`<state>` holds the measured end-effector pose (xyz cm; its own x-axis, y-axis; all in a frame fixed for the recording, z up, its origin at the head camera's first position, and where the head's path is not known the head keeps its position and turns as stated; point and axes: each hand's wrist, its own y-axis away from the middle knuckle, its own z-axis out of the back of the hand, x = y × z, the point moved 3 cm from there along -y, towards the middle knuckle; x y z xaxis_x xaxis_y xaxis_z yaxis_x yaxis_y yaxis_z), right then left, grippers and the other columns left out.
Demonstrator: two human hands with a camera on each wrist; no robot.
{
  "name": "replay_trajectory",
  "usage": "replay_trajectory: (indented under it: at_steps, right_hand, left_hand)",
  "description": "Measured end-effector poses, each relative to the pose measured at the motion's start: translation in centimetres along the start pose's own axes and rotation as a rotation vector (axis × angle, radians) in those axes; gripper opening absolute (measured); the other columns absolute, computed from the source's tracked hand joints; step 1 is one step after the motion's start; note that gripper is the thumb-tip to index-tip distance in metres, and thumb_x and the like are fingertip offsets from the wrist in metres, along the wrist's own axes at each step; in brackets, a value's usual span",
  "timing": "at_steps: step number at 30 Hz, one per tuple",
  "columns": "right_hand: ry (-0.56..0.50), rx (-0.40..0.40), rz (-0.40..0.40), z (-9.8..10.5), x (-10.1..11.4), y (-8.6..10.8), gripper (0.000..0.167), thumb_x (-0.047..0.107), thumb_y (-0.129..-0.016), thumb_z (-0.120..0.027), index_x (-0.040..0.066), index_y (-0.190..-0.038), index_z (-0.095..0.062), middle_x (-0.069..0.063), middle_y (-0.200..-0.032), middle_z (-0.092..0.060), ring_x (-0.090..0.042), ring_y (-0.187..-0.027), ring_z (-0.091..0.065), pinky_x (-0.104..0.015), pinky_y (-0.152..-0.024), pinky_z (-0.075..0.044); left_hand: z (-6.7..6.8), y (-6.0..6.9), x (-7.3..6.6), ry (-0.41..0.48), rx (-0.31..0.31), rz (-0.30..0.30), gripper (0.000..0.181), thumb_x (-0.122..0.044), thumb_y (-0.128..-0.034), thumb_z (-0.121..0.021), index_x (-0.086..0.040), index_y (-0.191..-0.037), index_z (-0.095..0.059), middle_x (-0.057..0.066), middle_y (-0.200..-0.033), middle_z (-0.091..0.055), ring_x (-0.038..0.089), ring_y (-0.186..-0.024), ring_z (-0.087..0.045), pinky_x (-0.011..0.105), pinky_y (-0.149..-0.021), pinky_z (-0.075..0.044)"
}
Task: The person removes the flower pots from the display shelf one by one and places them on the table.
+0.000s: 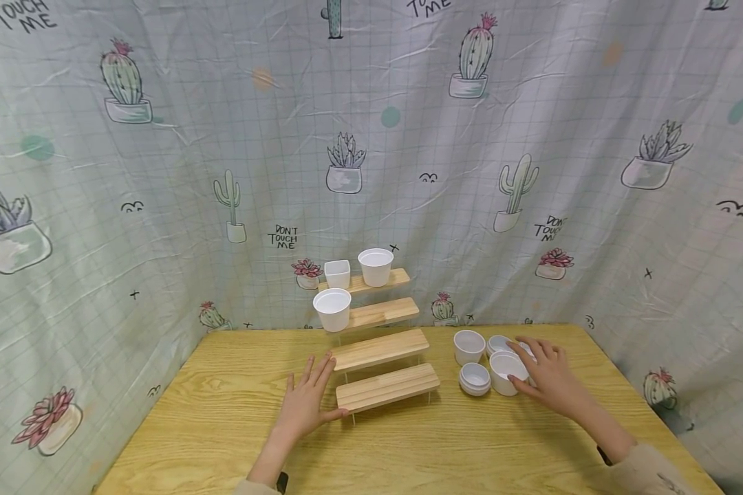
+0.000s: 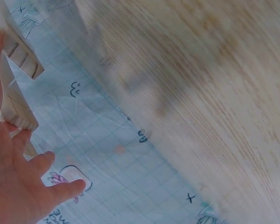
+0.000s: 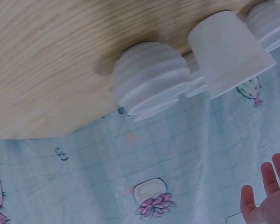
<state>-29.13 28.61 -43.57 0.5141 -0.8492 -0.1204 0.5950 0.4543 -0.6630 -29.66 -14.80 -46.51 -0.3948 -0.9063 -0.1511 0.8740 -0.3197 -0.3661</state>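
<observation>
Beside the left side of a four-step wooden stand (image 1: 386, 386) is my left hand (image 1: 303, 405), its fingers spread and its thumb and fingertips at the step ends. The left wrist view shows that hand (image 2: 18, 182) against two step ends (image 2: 23, 60). My right hand (image 1: 551, 378) hovers over a group of white pots, thumb and fingers spread around a larger pot (image 1: 505, 377) and partly hiding a pot behind. In the right wrist view the hand (image 3: 270, 200) appears apart from the ribbed pot (image 3: 151, 77) and the smooth pot (image 3: 228, 53).
A square pot (image 1: 337, 276) and a round pot (image 1: 375, 269) stand on the top step, another round pot (image 1: 332, 313) on the step below. Near the right hand are a plain pot (image 1: 469, 349) and a low ribbed pot (image 1: 474, 381). A patterned curtain (image 1: 408, 206) hangs behind the table.
</observation>
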Motion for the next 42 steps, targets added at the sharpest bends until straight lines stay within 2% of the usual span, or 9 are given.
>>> replay_trajectory:
  at_steps: [6, 12, 15, 18, 22, 30, 36, 38, 42]
  right_hand:
    - [0.005, -0.005, 0.029, 0.0, 0.9, -1.0, 0.060, 0.055, -0.087, -0.043, 0.007, -0.122, -0.050, -0.018, -0.117, -0.049, -0.033, -0.098, -0.044, -0.051, -0.075, -0.032]
    - [0.024, -0.003, 0.070, -0.1, 2.1, -2.0, 0.059, 0.037, -0.075, -0.066, 0.008, -0.123, -0.049, -0.016, -0.118, -0.049, -0.031, -0.098, -0.044, -0.049, -0.073, -0.033]
    - [0.021, -0.011, 0.086, -0.2, 2.7, -2.6, 0.061, 0.034, -0.072, -0.068, 0.008, -0.124, -0.049, -0.017, -0.118, -0.049, -0.031, -0.097, -0.045, -0.050, -0.072, -0.034]
    - [0.001, -0.018, 0.097, -0.3, 3.3, -3.1, 0.056, 0.041, -0.081, -0.059, 0.008, -0.125, -0.048, -0.017, -0.118, -0.049, -0.031, -0.098, -0.045, -0.051, -0.072, -0.034]
    - [-0.020, -0.019, 0.107, -0.6, 3.9, -3.8, 0.056, 0.051, -0.090, -0.040, 0.008, -0.125, -0.047, -0.017, -0.118, -0.049, -0.031, -0.099, -0.045, -0.050, -0.074, -0.034]
    - [-0.027, -0.006, 0.150, -1.1, 5.4, -5.2, 0.053, 0.045, -0.088, -0.048, 0.009, -0.127, -0.045, -0.016, -0.121, -0.048, -0.031, -0.099, -0.045, -0.050, -0.077, -0.035]
    - [-0.028, 0.000, 0.170, -1.5, 6.4, -6.1, 0.061, 0.054, -0.091, -0.023, 0.010, -0.126, -0.045, -0.014, -0.123, -0.045, -0.027, -0.100, -0.044, -0.048, -0.077, -0.034]
    - [-0.029, -0.004, 0.181, -1.6, 6.7, -6.4, 0.059, 0.053, -0.092, -0.025, 0.009, -0.126, -0.046, -0.014, -0.122, -0.046, -0.027, -0.099, -0.044, -0.048, -0.076, -0.034]
    - [-0.047, -0.015, 0.200, -1.6, 7.3, -7.0, 0.052, 0.045, -0.088, -0.047, 0.008, -0.125, -0.047, -0.016, -0.120, -0.048, -0.029, -0.100, -0.044, -0.048, -0.076, -0.034]
  left_hand:
    - [0.0, 0.0, -0.1, 0.003, -0.002, -0.004, 0.097, -0.060, -0.0635, -0.066, -0.014, -0.141, -0.028, 0.003, -0.147, -0.026, 0.035, -0.135, -0.023, 0.070, -0.097, -0.022]
    - [-0.1, 0.0, 0.0, -0.005, -0.008, -0.005, 0.097, -0.060, -0.0635, -0.065, -0.014, -0.141, -0.028, 0.003, -0.147, -0.026, 0.035, -0.134, -0.023, 0.069, -0.096, -0.022]
    - [-0.1, 0.0, 0.0, -0.003, -0.007, -0.004, 0.097, -0.060, -0.0634, -0.066, -0.014, -0.141, -0.028, 0.003, -0.148, -0.026, 0.034, -0.135, -0.022, 0.069, -0.097, -0.022]
    - [-0.1, 0.0, 0.0, 0.002, -0.005, -0.005, 0.097, -0.060, -0.0633, -0.066, -0.014, -0.141, -0.028, 0.003, -0.148, -0.025, 0.034, -0.135, -0.021, 0.069, -0.097, -0.021]
    - [0.0, 0.0, -0.1, 0.003, 0.000, -0.001, 0.097, -0.059, -0.0634, -0.066, -0.014, -0.141, -0.028, 0.003, -0.148, -0.025, 0.034, -0.136, -0.020, 0.069, -0.097, -0.021]
    - [-0.1, 0.0, 0.0, 0.006, 0.004, 0.000, 0.097, -0.059, -0.0636, -0.066, -0.014, -0.141, -0.028, 0.003, -0.148, -0.025, 0.034, -0.136, -0.020, 0.069, -0.098, -0.021]
    - [-0.1, 0.0, 0.0, -0.007, 0.002, -0.002, 0.097, -0.061, -0.0635, -0.065, -0.014, -0.141, -0.028, 0.003, -0.148, -0.025, 0.034, -0.135, -0.022, 0.069, -0.097, -0.022]
    - [0.0, 0.0, 0.0, -0.006, -0.005, -0.005, 0.097, -0.061, -0.0634, -0.065, -0.014, -0.140, -0.029, 0.003, -0.148, -0.026, 0.034, -0.135, -0.023, 0.069, -0.097, -0.022]
    - [0.0, 0.0, -0.1, -0.006, -0.012, -0.009, 0.097, -0.060, -0.0633, -0.066, -0.014, -0.140, -0.029, 0.003, -0.147, -0.027, 0.035, -0.134, -0.023, 0.069, -0.096, -0.023]
